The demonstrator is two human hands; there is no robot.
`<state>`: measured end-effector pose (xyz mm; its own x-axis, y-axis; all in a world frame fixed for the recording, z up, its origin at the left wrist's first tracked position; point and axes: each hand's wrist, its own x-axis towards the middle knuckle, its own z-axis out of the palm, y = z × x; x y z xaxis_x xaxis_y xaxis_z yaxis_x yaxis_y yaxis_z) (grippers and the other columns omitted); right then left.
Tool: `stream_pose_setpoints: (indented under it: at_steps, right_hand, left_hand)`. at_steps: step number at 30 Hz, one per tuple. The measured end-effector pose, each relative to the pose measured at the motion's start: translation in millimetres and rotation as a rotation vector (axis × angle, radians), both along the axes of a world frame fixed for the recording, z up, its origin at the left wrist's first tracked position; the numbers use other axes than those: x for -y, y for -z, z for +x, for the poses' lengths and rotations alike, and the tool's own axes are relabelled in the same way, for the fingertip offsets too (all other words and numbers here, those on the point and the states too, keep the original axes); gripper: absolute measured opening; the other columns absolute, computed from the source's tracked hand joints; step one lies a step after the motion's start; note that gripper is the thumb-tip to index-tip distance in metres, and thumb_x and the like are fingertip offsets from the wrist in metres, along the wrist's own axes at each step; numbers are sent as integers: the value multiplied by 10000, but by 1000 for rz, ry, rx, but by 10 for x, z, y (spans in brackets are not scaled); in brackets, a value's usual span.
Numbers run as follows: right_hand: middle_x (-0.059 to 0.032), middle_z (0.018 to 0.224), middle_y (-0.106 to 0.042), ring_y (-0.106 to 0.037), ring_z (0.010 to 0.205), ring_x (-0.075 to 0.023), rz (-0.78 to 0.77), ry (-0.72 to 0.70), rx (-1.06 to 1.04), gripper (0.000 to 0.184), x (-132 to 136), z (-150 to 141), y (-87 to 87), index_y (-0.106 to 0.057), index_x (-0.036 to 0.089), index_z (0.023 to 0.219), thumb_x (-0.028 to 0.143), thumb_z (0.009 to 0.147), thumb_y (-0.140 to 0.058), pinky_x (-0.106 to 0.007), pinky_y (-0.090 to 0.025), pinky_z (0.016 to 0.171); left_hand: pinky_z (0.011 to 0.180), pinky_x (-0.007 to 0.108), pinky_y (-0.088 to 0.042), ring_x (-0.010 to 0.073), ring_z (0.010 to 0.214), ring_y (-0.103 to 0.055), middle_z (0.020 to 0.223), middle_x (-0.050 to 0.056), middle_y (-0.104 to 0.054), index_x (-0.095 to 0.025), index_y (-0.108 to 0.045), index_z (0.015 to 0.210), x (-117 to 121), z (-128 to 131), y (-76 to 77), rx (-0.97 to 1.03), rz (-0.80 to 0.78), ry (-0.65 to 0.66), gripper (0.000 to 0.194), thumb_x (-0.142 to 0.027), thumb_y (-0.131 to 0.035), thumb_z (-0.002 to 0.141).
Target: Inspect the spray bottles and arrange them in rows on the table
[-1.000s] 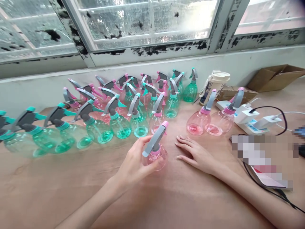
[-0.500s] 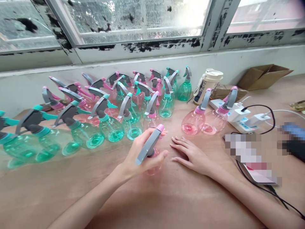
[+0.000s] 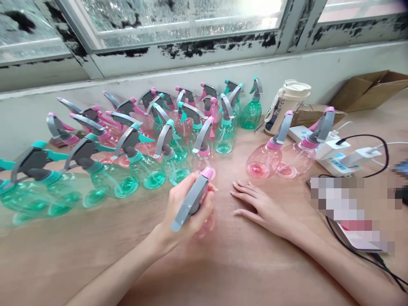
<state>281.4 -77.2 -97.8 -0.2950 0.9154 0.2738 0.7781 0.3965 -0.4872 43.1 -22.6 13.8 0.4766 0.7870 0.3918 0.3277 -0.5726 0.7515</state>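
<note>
My left hand (image 3: 188, 208) is closed round the neck of a pink spray bottle (image 3: 208, 225), which has a grey trigger head with a pink nozzle tip. Its lower body shows below my fingers, while the trigger is mostly hidden by them. My right hand (image 3: 261, 208) lies flat on the wooden table (image 3: 153, 263), fingers apart, holding nothing. Just beyond it stand two pink spray bottles (image 3: 261, 161) side by side. Ahead of my left hand, another pink spray bottle (image 3: 203, 159) ends a row of green spray bottles (image 3: 148, 172).
Several more pink and green bottles crowd against the wall. At the right are a white-lidded cup (image 3: 287, 102), a power strip (image 3: 341, 163) with plugs and cables, a blurred-out phone-like device (image 3: 363, 238), and an open cardboard box (image 3: 369, 91) farther back.
My left fingers have closed in round the bottle's neck and trigger; before, the thumb stood away from it. The view has shifted slightly. My right hand stays flat on the table.
</note>
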Motion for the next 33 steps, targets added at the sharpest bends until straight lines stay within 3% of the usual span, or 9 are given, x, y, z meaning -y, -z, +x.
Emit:
stream_pose_setpoints:
  at_steps: [4, 7, 10, 14, 20, 33]
  right_hand:
    - [-106, 1501, -482, -431, 1393, -292, -6, 1, 18, 461, 8, 1, 12, -555, 242, 1379, 403, 947, -568, -569, -328, 1158]
    - [-108, 1507, -472, -418, 1401, -294, -9, -7, 36, 471, 14, 8, 26, -541, 230, 1392, 408, 956, -548, -578, -329, 1154]
    - [-100, 1504, -475, -419, 1399, -297, -7, -5, 35, 478, 19, 17, 37, -527, 249, 1405, 404, 953, -555, -581, -329, 1153]
    - [-97, 1505, -475, -416, 1398, -302, -9, -5, 25, 486, 22, 26, 37, -516, 270, 1415, 402, 949, -562, -585, -329, 1151]
    - [-94, 1510, -469, -407, 1403, -301, -15, -9, 28, 499, 24, 24, 27, -498, 273, 1429, 403, 951, -557, -586, -332, 1149]
    - [-92, 1513, -461, -407, 1403, -300, -6, 8, 28, 484, 25, -2, 68, -513, 273, 1416, 400, 951, -557, -586, -345, 1144]
  left_hand:
    - [525, 238, -427, 102, 518, -494, 629, -32, -521, -196, -509, 731, -25, 3, 25, 8, 17, 0, 156, -250, -529, 876]
    - [615, 261, -486, 116, 569, -557, 773, 5, -632, -188, -586, 902, -26, 2, 38, 22, 5, 28, 97, -249, -513, 879]
    - [698, 295, -521, 115, 565, -579, 890, 30, -682, -187, -583, 1090, -14, -3, 60, 54, -5, 40, 225, -235, -506, 883]
    - [781, 331, -536, 172, 748, -662, 1022, 79, -701, -190, -582, 1133, -3, -11, 101, 73, 13, 44, 261, -240, -514, 886]
    - [786, 332, -561, 229, 959, -691, 989, 86, -714, -179, -591, 1124, 14, -19, 112, 70, -35, 43, 257, -228, -512, 885]
    - [696, 290, -563, 193, 831, -702, 1068, 104, -707, -175, -594, 1121, 20, -32, 104, 70, -36, 34, 247, -216, -523, 888]
